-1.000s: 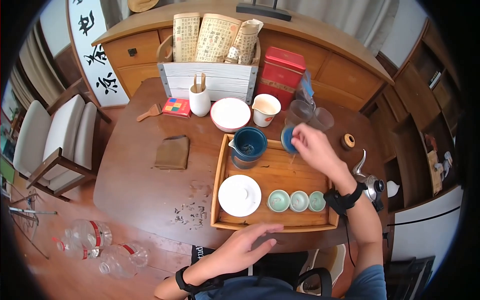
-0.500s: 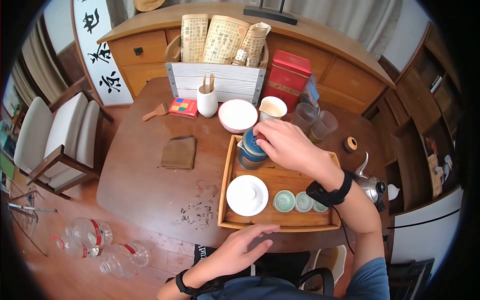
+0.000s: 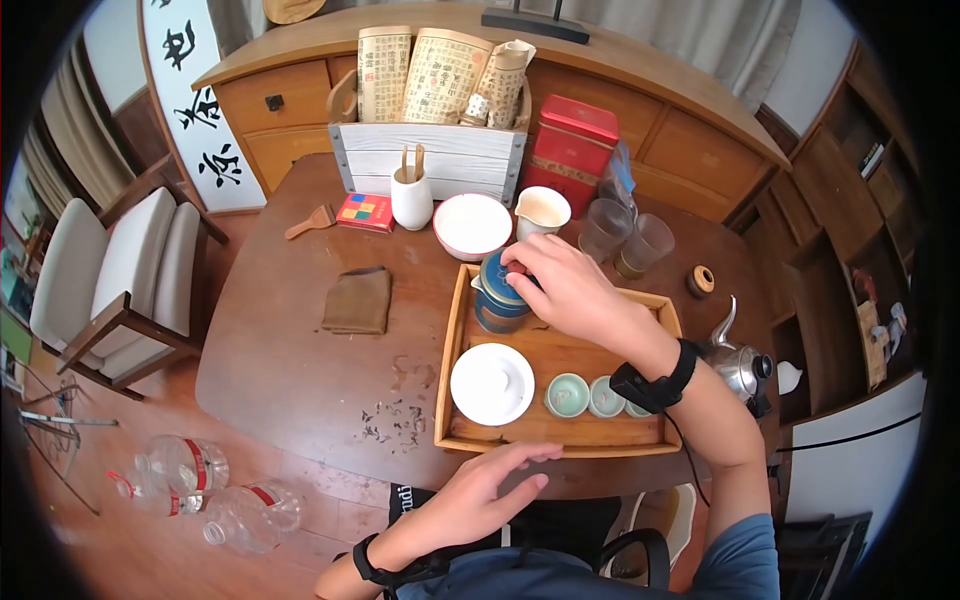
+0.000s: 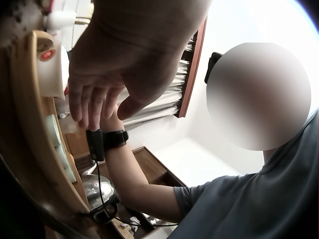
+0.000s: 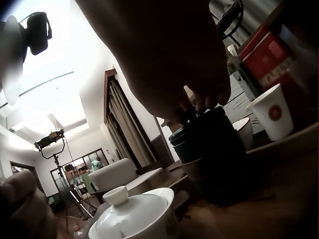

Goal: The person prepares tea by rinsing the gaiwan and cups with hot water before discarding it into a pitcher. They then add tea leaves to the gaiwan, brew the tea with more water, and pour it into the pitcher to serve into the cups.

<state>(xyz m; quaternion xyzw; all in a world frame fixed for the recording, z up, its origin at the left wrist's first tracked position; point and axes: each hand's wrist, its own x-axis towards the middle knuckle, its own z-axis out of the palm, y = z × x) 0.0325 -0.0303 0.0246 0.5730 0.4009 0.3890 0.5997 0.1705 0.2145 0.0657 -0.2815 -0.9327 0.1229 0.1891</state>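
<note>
My right hand [image 3: 572, 290] pinches the knob of the blue lid [image 3: 497, 283], which sits on the blue teapot [image 3: 500, 318] at the tray's back left corner. In the right wrist view the fingertips of the right hand [image 5: 192, 69] meet the top of the dark pot [image 5: 219, 159]. A white lidded bowl [image 3: 492, 384] stands in front of the pot. Beside it are pale green cups [image 3: 567, 395], partly under my right wrist. My left hand [image 3: 478, 500] hovers at the front edge of the wooden tray [image 3: 560, 448], fingers extended, holding nothing.
Behind the tray stand a white bowl [image 3: 472, 226], a white pitcher [image 3: 543, 211], a red tin [image 3: 573, 150] and clear glasses [image 3: 647, 245]. A steel kettle [image 3: 737, 370] is at the right. A folded brown cloth [image 3: 357, 302] and scattered tea leaves [image 3: 392, 425] lie left of the tray.
My right hand has moved left from the tray's back edge with the blue lid, now on the formerly uncovered pot. My left hand has stayed nearly in place.
</note>
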